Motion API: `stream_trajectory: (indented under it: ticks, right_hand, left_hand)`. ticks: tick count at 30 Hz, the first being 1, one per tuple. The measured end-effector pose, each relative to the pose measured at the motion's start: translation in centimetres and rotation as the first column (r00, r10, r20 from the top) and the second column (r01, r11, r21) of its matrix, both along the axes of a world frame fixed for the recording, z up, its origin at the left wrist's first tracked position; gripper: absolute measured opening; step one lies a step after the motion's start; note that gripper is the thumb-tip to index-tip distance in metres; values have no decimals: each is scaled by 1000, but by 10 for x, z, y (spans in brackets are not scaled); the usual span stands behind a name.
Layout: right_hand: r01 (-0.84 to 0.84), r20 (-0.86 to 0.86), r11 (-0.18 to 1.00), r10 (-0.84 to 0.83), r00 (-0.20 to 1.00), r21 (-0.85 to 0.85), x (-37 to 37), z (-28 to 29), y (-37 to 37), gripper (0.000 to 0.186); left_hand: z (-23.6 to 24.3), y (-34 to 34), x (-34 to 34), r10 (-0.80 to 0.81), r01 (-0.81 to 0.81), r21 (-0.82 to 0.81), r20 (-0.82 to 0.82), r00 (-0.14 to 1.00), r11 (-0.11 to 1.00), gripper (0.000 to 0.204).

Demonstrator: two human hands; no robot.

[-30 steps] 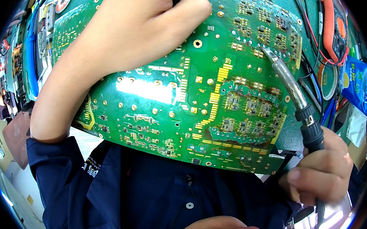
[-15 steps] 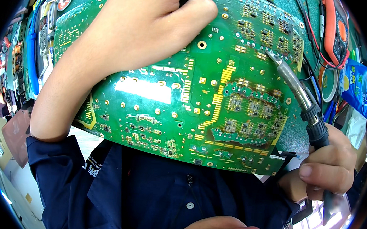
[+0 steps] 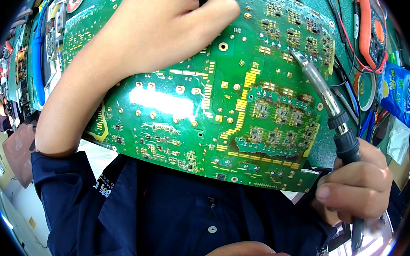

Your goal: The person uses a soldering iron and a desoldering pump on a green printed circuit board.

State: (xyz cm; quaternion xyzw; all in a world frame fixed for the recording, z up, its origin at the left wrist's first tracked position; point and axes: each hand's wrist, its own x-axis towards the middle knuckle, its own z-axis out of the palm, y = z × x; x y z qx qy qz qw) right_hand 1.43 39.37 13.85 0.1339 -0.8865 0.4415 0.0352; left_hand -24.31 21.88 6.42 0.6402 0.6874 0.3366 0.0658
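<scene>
A large green circuit board (image 3: 178, 109) lies slanted before me, its near edge against my dark shirt. In my right hand (image 3: 359, 185) is a soldering iron (image 3: 322, 91), gripped by its dark handle. The metal tip points up and left and meets, or nearly meets, a row of solder joints at the board's upper right; contact is too fine to tell. My left hand (image 3: 182, 22) reaches across the board's upper middle, fingers curled and thumb toward the right. Something dark shows by its curled fingers at the top edge, but what they hold is hidden.
An orange-red multimeter (image 3: 372, 32) with dark and red leads sits at the upper right. Below it is a blue packet (image 3: 397, 94). A small labelled reel (image 3: 76, 0) lies at the upper left, near a blue-handled tool (image 3: 37, 68). A green mat (image 3: 322, 150) shows beneath the board.
The soldering iron and my right hand have shifted slightly left, the tip moving along the row of joints. The board has moved a little left and up in view. My left hand keeps its pose.
</scene>
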Motion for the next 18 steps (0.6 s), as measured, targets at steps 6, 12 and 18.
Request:
stream_trajectory:
  ticks: [6, 12, 18]
  right_hand:
    - [-7, -11, 1000, 7, 1000, 21, 2, 1, -3, 13]
    - [-85, 9, 996, 85, 996, 6, -1, 4, 12, 15]
    - [-87, 13, 995, 87, 996, -52, -1, 0, 12, 19]
  left_hand:
    - [14, -1, 14, 2, -5, 51, 49, 999, 999, 24]
    - [8, -2, 12, -10, 6, 85, 46, 999, 996, 24]
    - [3, -1, 11, 64, -64, -3, 28, 998, 998, 25]
